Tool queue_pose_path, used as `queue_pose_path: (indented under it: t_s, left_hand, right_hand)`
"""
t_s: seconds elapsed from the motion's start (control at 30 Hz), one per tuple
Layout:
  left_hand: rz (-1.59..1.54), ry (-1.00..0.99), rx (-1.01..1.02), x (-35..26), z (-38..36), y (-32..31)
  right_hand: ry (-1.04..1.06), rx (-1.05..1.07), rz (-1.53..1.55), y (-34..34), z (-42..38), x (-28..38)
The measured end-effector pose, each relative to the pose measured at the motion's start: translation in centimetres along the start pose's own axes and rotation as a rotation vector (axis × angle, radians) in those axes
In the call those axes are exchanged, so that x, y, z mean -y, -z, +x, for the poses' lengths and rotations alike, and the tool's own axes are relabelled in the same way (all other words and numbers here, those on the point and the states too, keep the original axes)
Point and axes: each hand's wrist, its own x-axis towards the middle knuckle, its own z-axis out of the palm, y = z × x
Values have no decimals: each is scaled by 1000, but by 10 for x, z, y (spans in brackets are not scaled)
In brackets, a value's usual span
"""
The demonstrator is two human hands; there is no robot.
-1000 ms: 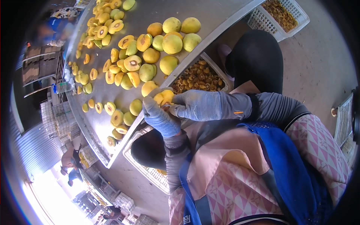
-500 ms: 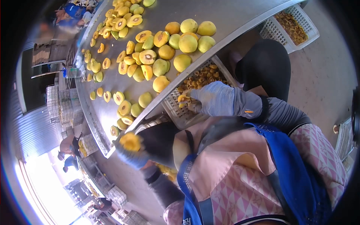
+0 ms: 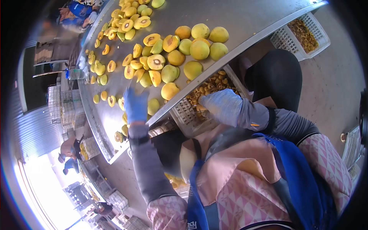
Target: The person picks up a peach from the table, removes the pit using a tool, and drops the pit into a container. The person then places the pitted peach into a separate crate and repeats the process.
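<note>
My left hand (image 3: 136, 105), in a blue glove, reaches over the metal table (image 3: 184, 15) beside yellow peach halves (image 3: 156, 62). Its fingers stretch toward the fruit, blurred by motion, and nothing shows in them. Whole yellow-green peaches (image 3: 199, 50) lie close by along the near edge. My right hand (image 3: 224, 105), gloved too, is closed above a white crate (image 3: 184, 117) of brown pits and scraps (image 3: 212, 83). Something small and brownish shows at its fingertips; I cannot tell what it is.
A second white crate (image 3: 281, 40) with brown scraps stands on the floor at upper right. Yellow fruit pieces (image 3: 176, 181) show below my left forearm. Another person (image 3: 78, 11) is at the table's far side. Stacked crates (image 3: 67, 105) stand at left.
My left hand has swung up from below the table corner to over the fruit; the yellow peach piece it held is gone from it. The orange piece at my right fingertips no longer shows.
</note>
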Motion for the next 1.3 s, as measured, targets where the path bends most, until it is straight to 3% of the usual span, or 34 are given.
queue_pose_path:
  t_s: [0.07,0.27,0.33,0.37,0.43,0.47,0.5,0.57,0.67,0.8,0.87,0.9,0.97,1.07,1.2,1.27,1.3]
  left_hand:
    - [152,-86,44,-15,27,-18]
    - [182,56,210,-21,32,-32]
    - [-193,134,50,-25,22,-33]
    - [-196,131,54,-28,14,-32]
    - [-829,304,41,-57,-11,-16]
    - [-987,294,148,-69,-26,-10]
    - [-990,297,152,-84,-40,-10]
    - [-1318,483,114,-113,-61,-15]
    - [-1612,574,96,-135,-74,-14]
    - [-1636,352,-12,-121,-85,-37]
    - [-1281,253,-210,-126,-89,-43]
    - [-1280,255,-207,-124,-90,-42]
    - [-1191,235,-89,-119,-90,-39]
    - [-1048,202,-70,-123,-87,-37]
    - [-1135,303,32,-118,-81,-27]
    - [-1155,350,312,-110,-76,-19]
    - [-1153,355,314,-108,-74,-20]
  right_hand:
    - [70,-92,82,0,-1,-7]
    - [-92,-43,277,10,3,-2]
    - [-55,-121,347,9,3,0]
    - [-18,-202,413,9,4,1]
    - [8,-237,504,11,9,6]
    - [42,-270,596,10,12,9]
    - [37,-267,595,8,13,12]
    - [97,-380,551,0,15,15]
    - [90,-406,546,-2,15,16]
    - [39,-383,541,-3,11,22]
    - [66,-424,494,-3,10,23]
    - [94,-460,446,-3,9,23]
    - [87,-442,382,-1,5,24]
    - [98,-368,297,5,0,22]
    - [161,-310,248,6,-2,16]
    - [199,-289,276,9,-2,14]
    - [238,-271,301,9,-2,13]
